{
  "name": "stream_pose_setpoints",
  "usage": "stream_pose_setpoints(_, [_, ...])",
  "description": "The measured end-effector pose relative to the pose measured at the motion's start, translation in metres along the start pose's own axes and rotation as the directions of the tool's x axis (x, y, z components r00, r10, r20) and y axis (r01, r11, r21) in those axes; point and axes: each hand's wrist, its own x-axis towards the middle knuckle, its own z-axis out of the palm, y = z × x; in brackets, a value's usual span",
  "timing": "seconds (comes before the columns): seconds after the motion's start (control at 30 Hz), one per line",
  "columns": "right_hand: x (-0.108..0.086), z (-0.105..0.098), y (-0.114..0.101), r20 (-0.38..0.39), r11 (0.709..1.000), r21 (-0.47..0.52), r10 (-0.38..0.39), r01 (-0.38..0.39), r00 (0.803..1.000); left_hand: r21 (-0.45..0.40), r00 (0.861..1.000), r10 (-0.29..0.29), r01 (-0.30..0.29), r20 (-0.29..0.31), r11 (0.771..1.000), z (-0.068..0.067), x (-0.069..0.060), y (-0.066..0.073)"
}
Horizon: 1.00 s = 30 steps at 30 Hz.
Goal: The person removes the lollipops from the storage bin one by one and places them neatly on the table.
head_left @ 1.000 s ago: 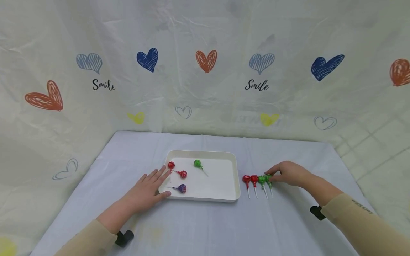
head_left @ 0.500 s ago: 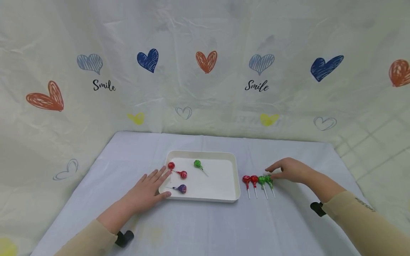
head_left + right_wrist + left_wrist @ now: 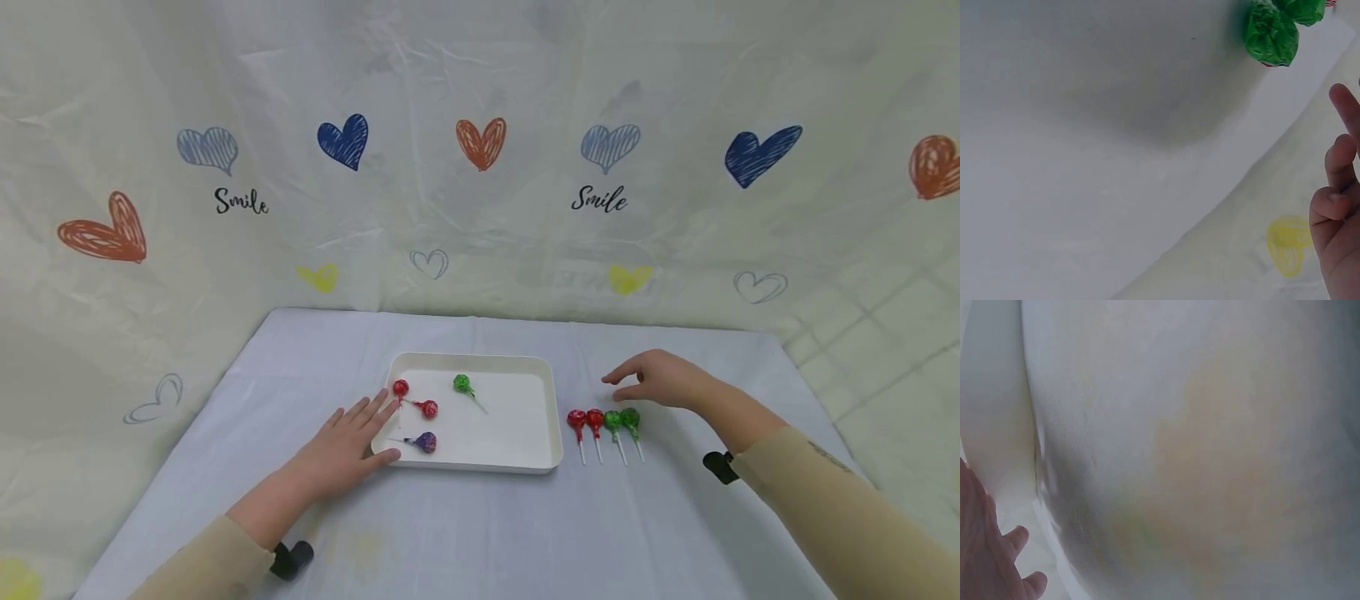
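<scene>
A shallow white tray (image 3: 487,454) lies on the table, with my left hand (image 3: 341,450) resting spread on its left edge. Inside it are a red lollipop (image 3: 401,387) by my fingertips, a second red lollipop (image 3: 428,408), a purple lollipop (image 3: 426,442) and a green lollipop (image 3: 462,383). Right of the tray, two red lollipops (image 3: 596,419) and two green lollipops (image 3: 631,418) stand side by side in a row, sticks toward me. My right hand (image 3: 660,381) hovers just above and behind the row, holding nothing. In the right wrist view its fingers are loosely bent near a green wrapper (image 3: 1270,34).
A white cloth (image 3: 480,533) covers the table. Behind it hangs a pale backdrop (image 3: 525,250) printed with hearts and "Smile". A faint yellowish stain (image 3: 1210,469) marks the cloth below the left wrist.
My right hand has let go of the rightmost green lollipop, risen, and moved away toward the back and slightly left. The left hand and the tray have stayed in place.
</scene>
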Motion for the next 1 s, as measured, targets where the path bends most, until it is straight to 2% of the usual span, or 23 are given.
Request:
stream_pose_setpoints(0.23, [0.016,-0.005,-0.022,-0.004,0.999,0.016,-0.040,0.040,0.999,-0.003,1.000,-0.008,0.008,0.006,1.000,0.000,0.001,-0.002])
stream_pose_setpoints(0.47, [0.039,-0.002,-0.043,0.024,0.997,0.024,-0.072,0.072,0.997,0.012,1.000,0.004,-0.004,0.001,1.000,0.004,0.003,-0.006])
stream_pose_setpoints(0.7, [0.061,0.001,-0.070,0.043,0.990,0.006,-0.143,0.143,0.989,0.005,1.000,0.013,-0.013,-0.009,1.000,0.004,0.003,-0.007])
stream_pose_setpoints(1.0, [0.087,0.008,-0.110,0.062,0.987,-0.030,-0.157,0.160,0.986,0.022,1.000,0.020,-0.020,-0.003,1.000,0.004,0.003,-0.008])
